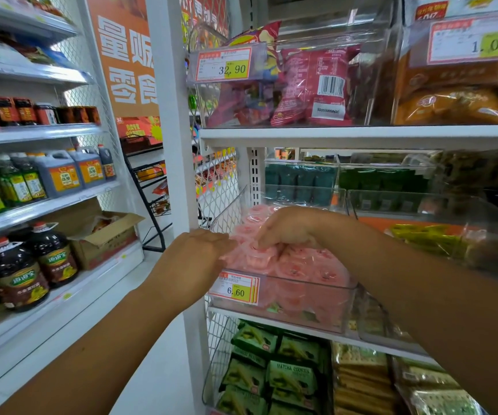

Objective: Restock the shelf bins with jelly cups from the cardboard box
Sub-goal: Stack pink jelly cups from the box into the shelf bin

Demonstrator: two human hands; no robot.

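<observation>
You're packing jelly cups [297, 268] into the bin [301, 305] at the shelf's [370, 342] left end. Your right hand [286, 229] grips one while your left hand [199, 250] lies flat, seemingly steadying. Next: release, fetch more.

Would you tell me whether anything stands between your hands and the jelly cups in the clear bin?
Nothing visible does: the bin is open on top, the left hand touches the jelly cups, and the right hand curls its fingers over them.
</observation>
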